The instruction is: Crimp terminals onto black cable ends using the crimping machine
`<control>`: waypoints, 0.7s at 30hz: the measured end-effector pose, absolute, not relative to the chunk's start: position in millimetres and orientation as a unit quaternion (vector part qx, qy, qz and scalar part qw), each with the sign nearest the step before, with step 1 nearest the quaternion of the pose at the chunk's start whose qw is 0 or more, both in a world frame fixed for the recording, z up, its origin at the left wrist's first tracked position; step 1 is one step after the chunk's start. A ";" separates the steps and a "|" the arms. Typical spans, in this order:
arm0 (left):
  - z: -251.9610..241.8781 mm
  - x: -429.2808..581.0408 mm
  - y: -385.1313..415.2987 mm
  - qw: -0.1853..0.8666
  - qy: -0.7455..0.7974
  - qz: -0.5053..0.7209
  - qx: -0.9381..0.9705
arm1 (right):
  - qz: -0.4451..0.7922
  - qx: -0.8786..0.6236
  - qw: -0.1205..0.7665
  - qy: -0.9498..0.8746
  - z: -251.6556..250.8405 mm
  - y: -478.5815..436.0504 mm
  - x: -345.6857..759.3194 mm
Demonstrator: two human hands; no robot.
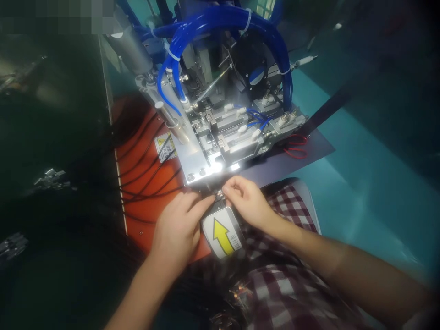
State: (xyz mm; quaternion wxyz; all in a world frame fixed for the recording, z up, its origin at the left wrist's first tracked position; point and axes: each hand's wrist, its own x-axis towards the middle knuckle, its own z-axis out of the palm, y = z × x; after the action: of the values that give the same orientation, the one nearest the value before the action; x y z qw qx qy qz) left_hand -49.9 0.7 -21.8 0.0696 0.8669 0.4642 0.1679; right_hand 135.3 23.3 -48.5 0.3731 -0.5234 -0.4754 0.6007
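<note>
My left hand [178, 224] lies over the orange plate in front of the machine, fingers bent and thumb reaching right. Whatever its fingers hold is hidden. From the other side comes my right hand [249, 201], with thumb and forefinger pinched. Between the two sets of fingertips is a small shiny metal part [219, 195], too small to name, just below the machine's front edge. Directly under it sits a white label with a yellow arrow [222, 233]. The machine's metal block [197, 158], brightly lit at its front, stands just beyond my fingers.
Thick blue air tubes [220, 18] arch above the machine. Several black cables [144, 169] cross the orange plate [137, 233] at left, near a warning label [165, 147]. A red wire [296, 149] lies at right. Checkered cloth [275, 293] covers my lap, with blurred metal pieces [240, 291] beside it.
</note>
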 end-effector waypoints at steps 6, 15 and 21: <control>-21.2 -48.6 -0.2 0.055 0.479 0.175 0.858 | 0.636 -0.510 0.353 -0.459 -47.9 26.8 138.6; -14.5 -58.8 1.5 0.186 0.535 0.197 0.800 | 0.716 -0.491 0.365 -0.335 -46.4 26.8 137.5; -21.0 -70.4 -6.5 0.047 0.486 0.185 0.853 | 0.569 -0.544 0.350 -0.508 -46.9 24.1 135.6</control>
State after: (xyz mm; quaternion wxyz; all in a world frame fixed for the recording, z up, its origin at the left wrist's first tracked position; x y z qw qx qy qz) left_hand -70.4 -6.5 -21.0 0.0470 0.8528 0.4860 0.1855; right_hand 135.6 24.1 -46.9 0.3502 -0.5444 -0.5076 0.5686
